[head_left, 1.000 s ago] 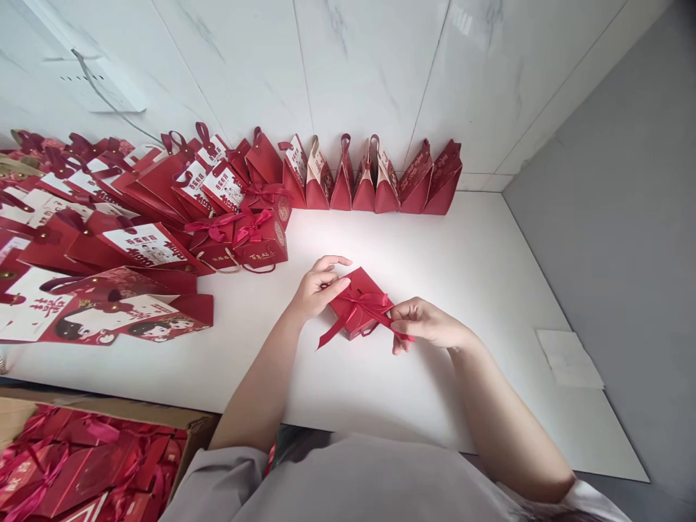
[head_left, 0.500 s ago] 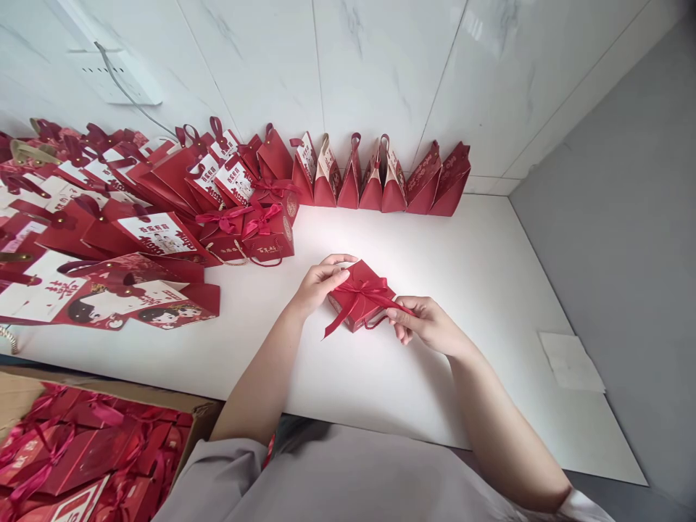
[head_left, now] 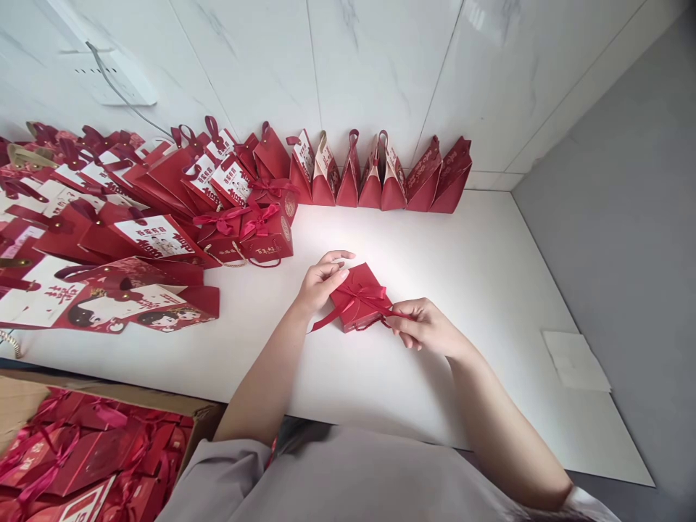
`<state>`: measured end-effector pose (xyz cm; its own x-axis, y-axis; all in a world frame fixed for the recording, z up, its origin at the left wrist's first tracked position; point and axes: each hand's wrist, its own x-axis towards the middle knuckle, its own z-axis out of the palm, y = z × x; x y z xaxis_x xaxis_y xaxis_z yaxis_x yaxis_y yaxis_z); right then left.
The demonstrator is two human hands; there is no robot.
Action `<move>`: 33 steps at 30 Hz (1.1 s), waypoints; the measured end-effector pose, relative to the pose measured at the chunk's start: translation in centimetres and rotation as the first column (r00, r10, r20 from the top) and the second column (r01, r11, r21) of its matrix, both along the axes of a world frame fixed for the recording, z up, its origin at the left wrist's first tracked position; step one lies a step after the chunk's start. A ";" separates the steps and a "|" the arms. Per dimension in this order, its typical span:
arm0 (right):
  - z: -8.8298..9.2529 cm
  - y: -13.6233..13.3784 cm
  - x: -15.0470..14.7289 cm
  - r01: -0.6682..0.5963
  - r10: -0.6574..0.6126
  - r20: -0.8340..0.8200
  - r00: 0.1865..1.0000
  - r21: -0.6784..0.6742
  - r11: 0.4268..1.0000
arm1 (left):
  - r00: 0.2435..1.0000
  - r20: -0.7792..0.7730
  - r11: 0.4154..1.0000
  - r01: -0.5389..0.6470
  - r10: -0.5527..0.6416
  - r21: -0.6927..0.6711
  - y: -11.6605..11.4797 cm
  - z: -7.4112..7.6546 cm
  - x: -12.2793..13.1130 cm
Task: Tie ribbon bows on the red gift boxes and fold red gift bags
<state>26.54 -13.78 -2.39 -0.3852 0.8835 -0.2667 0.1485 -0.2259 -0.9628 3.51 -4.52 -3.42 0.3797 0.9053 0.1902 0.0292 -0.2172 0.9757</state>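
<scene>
A small red gift box (head_left: 356,319) stands on the white table in front of me, with a red ribbon bow (head_left: 365,293) tied over its top and a twisted red cord at its near side. My left hand (head_left: 322,281) is at the box's far left edge, fingers apart, the thumb touching or just over the edge and the index finger clear of it. At the right, my right hand (head_left: 421,322) pinches one ribbon tail between thumb and fingers. The other ribbon tail slants out to the lower left, past the box.
Many red gift bags and boxes (head_left: 163,174) crowd the table's left side. A row of small red bags (head_left: 348,190) lines the tiled wall. An open carton (head_left: 209,417) of ribboned red boxes sits lower left. A white paper (head_left: 576,361) lies by the right edge.
My left hand's grip on the box has loosened, its index finger lifting away. The left ribbon tail has swung outward and up. My right hand keeps its pinch on the other tail.
</scene>
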 end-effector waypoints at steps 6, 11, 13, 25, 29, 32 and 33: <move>0.3 -0.1 0.8 -0.080 0.080 -0.025 0.996 -0.013 0.997 | 0.994 0.102 0.988 0.044 -0.029 -0.150 -0.1 -0.6 0.3; 0.1 0.1 0.9 -0.054 0.056 -0.129 0.990 0.016 0.998 | 0.966 0.244 0.973 0.133 -0.085 -0.186 -0.2 -0.8 0.4; 0.0 0.1 0.8 0.005 0.000 -0.123 0.992 0.045 0.999 | 0.963 0.249 0.972 0.148 -0.100 -0.183 -0.2 -0.8 0.4; 0.3 0.5 1.2 -0.008 0.009 -0.038 0.999 0.027 1.000 | 0.991 -0.087 0.995 0.096 -0.096 -0.010 0.4 1.3 -1.1; 0.3 0.6 1.4 -0.015 0.014 -0.050 0.999 -0.020 1.000 | 0.991 -0.094 0.996 0.092 -0.094 -0.017 0.3 1.2 -1.0; 0.5 0.6 1.7 -0.044 0.042 -0.044 0.998 -0.045 0.998 | 0.993 -0.080 0.995 0.089 -0.092 -0.040 0.2 1.0 -0.9; 0.6 0.6 1.9 -0.056 0.054 -0.034 0.998 -0.054 0.997 | 0.993 -0.075 0.995 0.088 -0.091 -0.047 0.2 1.0 -0.9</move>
